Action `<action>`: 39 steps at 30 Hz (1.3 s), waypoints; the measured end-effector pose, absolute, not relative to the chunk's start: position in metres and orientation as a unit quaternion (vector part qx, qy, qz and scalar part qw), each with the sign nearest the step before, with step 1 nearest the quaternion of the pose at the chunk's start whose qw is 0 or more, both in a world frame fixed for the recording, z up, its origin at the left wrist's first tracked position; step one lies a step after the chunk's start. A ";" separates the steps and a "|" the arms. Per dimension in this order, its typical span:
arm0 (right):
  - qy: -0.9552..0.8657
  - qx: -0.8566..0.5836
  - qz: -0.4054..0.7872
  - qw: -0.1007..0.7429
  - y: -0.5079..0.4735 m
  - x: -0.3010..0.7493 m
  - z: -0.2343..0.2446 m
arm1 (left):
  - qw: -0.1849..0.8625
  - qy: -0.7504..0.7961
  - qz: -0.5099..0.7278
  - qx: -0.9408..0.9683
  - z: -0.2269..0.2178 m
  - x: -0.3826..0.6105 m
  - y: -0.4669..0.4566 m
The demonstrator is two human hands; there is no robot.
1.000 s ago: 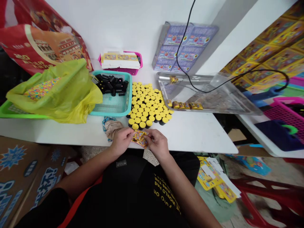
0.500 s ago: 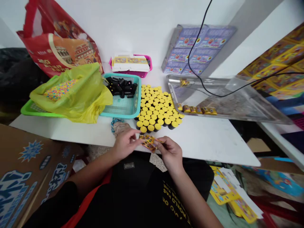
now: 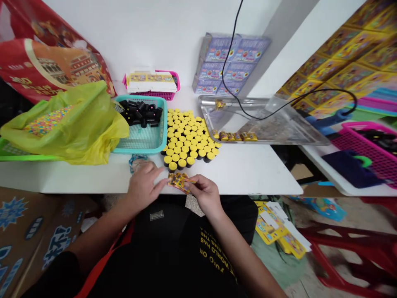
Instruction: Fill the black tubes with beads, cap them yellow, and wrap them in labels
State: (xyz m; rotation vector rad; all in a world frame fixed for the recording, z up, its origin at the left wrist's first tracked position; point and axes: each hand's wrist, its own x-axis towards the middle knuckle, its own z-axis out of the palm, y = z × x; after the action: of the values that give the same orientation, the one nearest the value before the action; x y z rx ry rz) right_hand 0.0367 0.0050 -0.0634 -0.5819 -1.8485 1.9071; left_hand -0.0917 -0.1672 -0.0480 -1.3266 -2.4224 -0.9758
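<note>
A small strip of yellow-and-orange printed paper sachets (image 3: 181,182) sits in my right hand (image 3: 206,195), pinched at its right end just above the white table's front edge. My left hand (image 3: 143,187) is open, with its fingers spread toward the strip and a small gap between them. A crumpled cloth with a blue edge (image 3: 137,162) lies just beyond my left hand. Several dozen black tubes with yellow caps (image 3: 187,138) stand packed together on the table (image 3: 248,169), close beyond the strip.
A teal basket (image 3: 161,140) holds black tubes. A metal tray (image 3: 263,134) holds small gold rolls. Beyond stand a pink basket of cards (image 3: 151,94) and stacked purple packets (image 3: 231,64). A yellow bag (image 3: 93,145) holds colourful beads. A black cable crosses the tray.
My left hand has drawn back leftward from the sachet strip and opened, while my right hand keeps hold of it. The whole view has shifted slightly as my head turned.
</note>
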 end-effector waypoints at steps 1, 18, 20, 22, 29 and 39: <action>-0.681 -0.190 0.679 0.200 0.004 0.036 -0.063 | 0.058 -0.797 -0.357 -0.483 -0.045 -0.086 -0.160; -0.939 -0.178 0.139 0.258 0.052 -0.013 -0.087 | -0.186 -0.719 -0.572 -0.348 -0.063 -0.084 -0.144; -0.931 -0.186 0.155 0.273 0.052 -0.016 -0.092 | -0.130 -0.733 -0.554 -0.374 -0.063 -0.085 -0.145; -0.917 -0.198 0.193 0.289 0.053 -0.016 -0.094 | -0.069 -0.741 -0.532 -0.403 -0.061 -0.086 -0.147; -0.715 -0.217 0.564 0.353 0.037 0.010 -0.056 | 0.014 -0.729 -0.475 -0.493 -0.052 -0.084 -0.148; -0.650 -0.120 0.709 0.246 0.025 0.033 -0.032 | -0.002 -0.701 -0.486 -0.522 -0.047 -0.079 -0.140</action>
State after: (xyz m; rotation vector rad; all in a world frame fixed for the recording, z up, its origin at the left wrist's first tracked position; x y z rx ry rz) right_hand 0.0332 0.0250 -0.0318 -0.3287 -1.7748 1.9335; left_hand -0.0793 -0.1399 -0.0473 -1.6413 -2.2052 -1.5298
